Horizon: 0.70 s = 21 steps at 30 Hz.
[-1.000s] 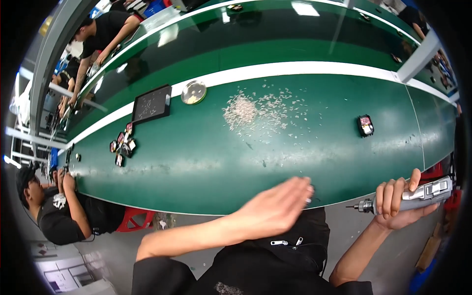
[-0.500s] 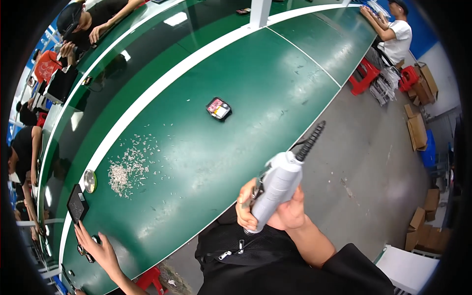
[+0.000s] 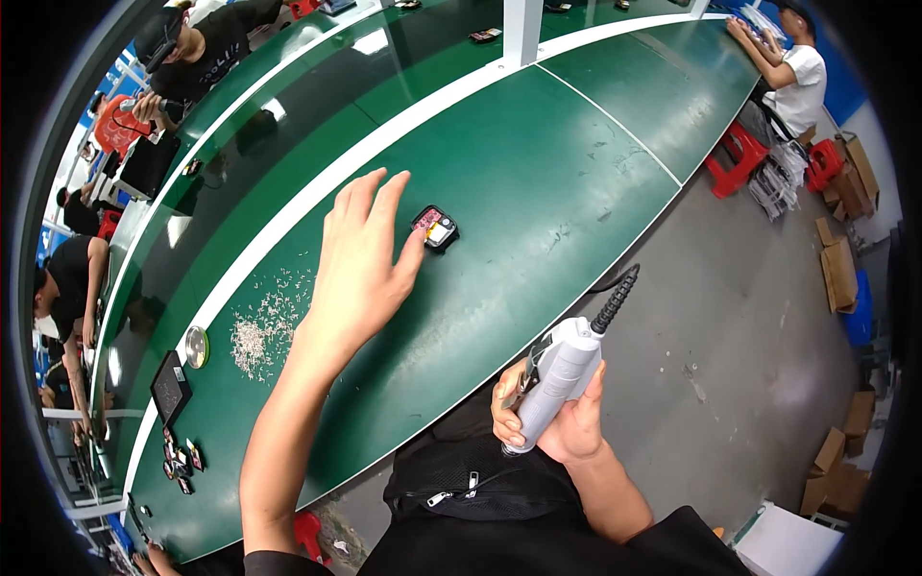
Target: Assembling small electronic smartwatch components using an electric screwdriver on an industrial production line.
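Observation:
My right hand [image 3: 578,424] is wrapped around a light grey electric screwdriver [image 3: 559,382], held above the near edge of the green table [image 3: 499,278]. Its ribbed black cord end points up and away, and I cannot see the bit. Over the table, my left hand [image 3: 363,259] is stretched out with its fingers apart and holds nothing. Just right of its thumb lies a small black electronic device [image 3: 438,228], its inside showing red, yellow and white. Whether the thumb touches it I cannot tell. Partly behind my left forearm, tiny pale pieces [image 3: 252,344] lie scattered in a pile.
Left of the pile are a round shallow tin [image 3: 197,348] and a flat black tray [image 3: 171,388]. Several small device parts [image 3: 179,463] lie nearer me. A white post [image 3: 521,34] rises at the back. Other people work around the table. Red stools [image 3: 738,158] and cardboard boxes stand at right.
My left hand has moved from beside the black tray, up and right across the table to the small device. My right hand still holds the screwdriver. The view has shifted slightly.

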{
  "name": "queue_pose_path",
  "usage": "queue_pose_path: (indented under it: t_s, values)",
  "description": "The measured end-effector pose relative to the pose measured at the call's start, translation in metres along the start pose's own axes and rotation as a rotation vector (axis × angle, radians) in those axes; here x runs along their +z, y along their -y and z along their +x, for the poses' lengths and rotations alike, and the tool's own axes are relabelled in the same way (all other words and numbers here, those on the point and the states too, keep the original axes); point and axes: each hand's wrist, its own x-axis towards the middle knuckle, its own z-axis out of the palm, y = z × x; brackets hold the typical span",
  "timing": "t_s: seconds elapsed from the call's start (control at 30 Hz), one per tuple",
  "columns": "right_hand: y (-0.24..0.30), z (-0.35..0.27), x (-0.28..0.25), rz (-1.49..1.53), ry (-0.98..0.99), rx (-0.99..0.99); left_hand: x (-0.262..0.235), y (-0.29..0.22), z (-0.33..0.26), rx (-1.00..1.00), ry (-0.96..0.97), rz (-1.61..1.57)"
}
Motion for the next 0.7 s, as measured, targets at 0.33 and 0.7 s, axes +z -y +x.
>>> queue_pose_path:
  t_s: [0.33,0.7]
  values:
    - [0.019,-0.004,-0.003,-0.126,0.062,-0.065,0.040,-0.008,-0.003,-0.074,0.027,-0.151]
    - [0.081,0.045,0.031,-0.474,0.145,-0.466,0.016,-0.031,-0.100,0.195,0.116,-0.248]
